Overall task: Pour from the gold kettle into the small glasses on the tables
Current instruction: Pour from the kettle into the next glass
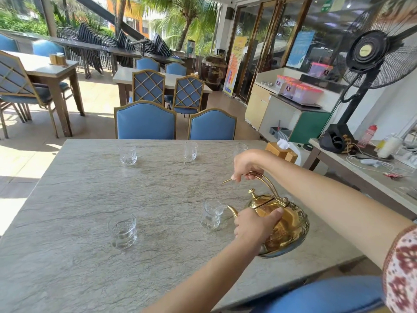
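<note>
Head view: looking down across a grey veined stone-top table (79,222) on a covered terrace. Right hand (247,163) closed around the top of the arched handle of a round polished gold kettle (291,227), tilted with spout low. Left hand (255,224) spread against the kettle's front side, fingers wrapped onto the body, steadying it. Spout tip at the rim of a small clear glass near the kettle (211,214), water visible entering. Second near glass (123,230) to the left, partly filled. Three more clear glasses along the far edge (128,154), (190,150), (241,148), the last partly behind the right hand. Wooden tissue box (282,152) at the far right corner. Two blue padded chairs with gold frames (145,120) pushed in opposite. Further tables, matching chairs, stacked dark chairs, palms beyond; black standing fan (370,53) and service counter at right.
</note>
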A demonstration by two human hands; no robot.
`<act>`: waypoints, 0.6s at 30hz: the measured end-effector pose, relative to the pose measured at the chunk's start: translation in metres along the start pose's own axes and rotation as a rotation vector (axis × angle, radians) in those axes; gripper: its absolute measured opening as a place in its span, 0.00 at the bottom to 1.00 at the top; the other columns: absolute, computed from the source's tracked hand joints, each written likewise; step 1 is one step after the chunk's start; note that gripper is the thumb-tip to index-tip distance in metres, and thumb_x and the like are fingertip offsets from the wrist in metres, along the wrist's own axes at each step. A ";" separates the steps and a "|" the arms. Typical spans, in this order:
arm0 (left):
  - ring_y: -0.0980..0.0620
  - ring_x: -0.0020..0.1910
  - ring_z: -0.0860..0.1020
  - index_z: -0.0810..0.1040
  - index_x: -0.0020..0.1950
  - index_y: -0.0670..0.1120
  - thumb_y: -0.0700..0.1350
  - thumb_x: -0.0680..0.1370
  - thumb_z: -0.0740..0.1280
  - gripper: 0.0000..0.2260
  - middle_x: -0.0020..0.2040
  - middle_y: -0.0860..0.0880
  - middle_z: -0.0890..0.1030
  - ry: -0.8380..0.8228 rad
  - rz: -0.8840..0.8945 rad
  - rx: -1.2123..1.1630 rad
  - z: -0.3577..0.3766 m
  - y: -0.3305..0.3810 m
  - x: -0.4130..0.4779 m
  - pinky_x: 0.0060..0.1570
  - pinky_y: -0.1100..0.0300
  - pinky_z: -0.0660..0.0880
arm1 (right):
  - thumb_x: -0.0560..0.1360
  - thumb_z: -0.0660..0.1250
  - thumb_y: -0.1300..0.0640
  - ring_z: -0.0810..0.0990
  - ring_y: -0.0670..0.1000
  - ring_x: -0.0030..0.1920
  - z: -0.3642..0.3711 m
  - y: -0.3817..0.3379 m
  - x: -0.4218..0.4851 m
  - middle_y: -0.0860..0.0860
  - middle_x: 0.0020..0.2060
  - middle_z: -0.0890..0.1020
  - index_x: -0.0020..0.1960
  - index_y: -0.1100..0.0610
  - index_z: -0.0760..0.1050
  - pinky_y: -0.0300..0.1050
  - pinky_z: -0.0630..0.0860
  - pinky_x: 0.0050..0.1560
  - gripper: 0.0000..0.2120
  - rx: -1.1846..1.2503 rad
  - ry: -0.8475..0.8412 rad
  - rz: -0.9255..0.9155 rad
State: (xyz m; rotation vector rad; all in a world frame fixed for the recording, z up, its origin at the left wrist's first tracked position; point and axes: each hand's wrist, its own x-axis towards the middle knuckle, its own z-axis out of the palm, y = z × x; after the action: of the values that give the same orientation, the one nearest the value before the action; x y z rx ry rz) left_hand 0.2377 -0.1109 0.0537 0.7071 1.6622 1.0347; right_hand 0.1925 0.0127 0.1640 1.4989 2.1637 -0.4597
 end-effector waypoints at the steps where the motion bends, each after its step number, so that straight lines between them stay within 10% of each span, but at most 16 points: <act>1: 0.39 0.70 0.75 0.70 0.73 0.39 0.68 0.70 0.73 0.43 0.69 0.40 0.76 0.000 0.003 0.004 -0.001 0.000 -0.001 0.71 0.43 0.75 | 0.79 0.64 0.56 0.67 0.48 0.26 0.000 -0.001 0.000 0.52 0.28 0.71 0.42 0.60 0.77 0.40 0.67 0.30 0.10 0.007 -0.001 0.003; 18: 0.38 0.69 0.75 0.73 0.70 0.39 0.64 0.70 0.77 0.39 0.70 0.40 0.71 0.012 0.078 0.298 0.012 -0.002 0.008 0.69 0.43 0.76 | 0.80 0.61 0.57 0.68 0.47 0.25 0.016 0.079 -0.032 0.53 0.30 0.70 0.60 0.65 0.76 0.39 0.67 0.24 0.14 0.350 0.131 -0.090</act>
State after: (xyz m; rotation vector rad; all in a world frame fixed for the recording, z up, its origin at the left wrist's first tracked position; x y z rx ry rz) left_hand 0.2465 -0.1011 0.0472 0.9679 1.8320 0.8532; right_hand 0.2792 0.0069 0.1676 1.6548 2.3511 -0.8286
